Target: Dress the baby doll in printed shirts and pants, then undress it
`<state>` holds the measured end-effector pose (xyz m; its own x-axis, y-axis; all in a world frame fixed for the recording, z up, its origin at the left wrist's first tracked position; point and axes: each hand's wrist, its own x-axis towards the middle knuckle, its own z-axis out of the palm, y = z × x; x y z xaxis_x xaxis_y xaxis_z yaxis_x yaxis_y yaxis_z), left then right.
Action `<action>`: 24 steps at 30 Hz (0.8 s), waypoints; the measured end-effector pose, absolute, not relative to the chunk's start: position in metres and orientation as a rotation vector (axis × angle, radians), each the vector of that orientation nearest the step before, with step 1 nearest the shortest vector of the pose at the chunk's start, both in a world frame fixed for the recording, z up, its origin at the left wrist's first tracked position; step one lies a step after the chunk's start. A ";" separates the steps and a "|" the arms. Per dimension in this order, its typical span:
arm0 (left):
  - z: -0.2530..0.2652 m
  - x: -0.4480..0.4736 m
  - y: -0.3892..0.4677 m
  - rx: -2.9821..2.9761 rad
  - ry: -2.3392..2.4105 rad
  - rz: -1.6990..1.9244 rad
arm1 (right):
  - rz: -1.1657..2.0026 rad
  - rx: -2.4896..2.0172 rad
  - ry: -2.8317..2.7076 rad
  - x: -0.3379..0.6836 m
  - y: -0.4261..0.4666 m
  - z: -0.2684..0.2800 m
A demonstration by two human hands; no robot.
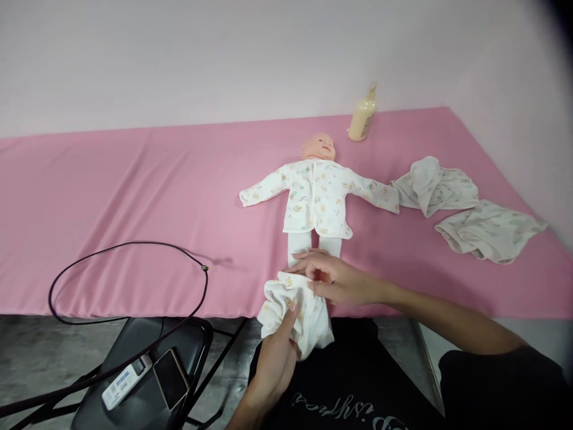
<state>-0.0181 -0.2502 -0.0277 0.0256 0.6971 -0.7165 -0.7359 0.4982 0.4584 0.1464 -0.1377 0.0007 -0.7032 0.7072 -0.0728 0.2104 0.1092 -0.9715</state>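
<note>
A baby doll [319, 146] lies face up on the pink-covered table, dressed in a white patterned baby jacket [316, 197] with its sleeves spread out. White legs [299, 243] show below the jacket's hem. At the table's front edge, my left hand [278, 358] grips bunched white baby pants [293, 310] with a similar print, thumb on top. My right hand [331, 276] reaches over the doll's lower legs, fingers stretched out and thumb apart, beside the top of the pants. The doll's feet are hidden behind my right hand and the cloth.
A pump bottle [362, 119] stands behind the doll's head. Two crumpled white garments [436, 186] [490, 233] lie at the right. A black cable [129, 243] loops over the table's front left. A black chair [147, 340] below carries a phone [171, 379] and a small white box [126, 382].
</note>
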 end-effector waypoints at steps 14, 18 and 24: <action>-0.027 -0.013 -0.243 0.007 1.053 1.111 | 1.763 -1.358 -1.638 0.141 -0.138 -0.018; -0.031 -0.015 -0.250 0.040 1.047 1.056 | 1.443 -1.373 -1.794 0.142 -0.151 -0.018; -0.030 -0.014 -0.249 0.035 1.045 1.068 | 1.506 -1.356 -1.778 0.147 -0.174 -0.012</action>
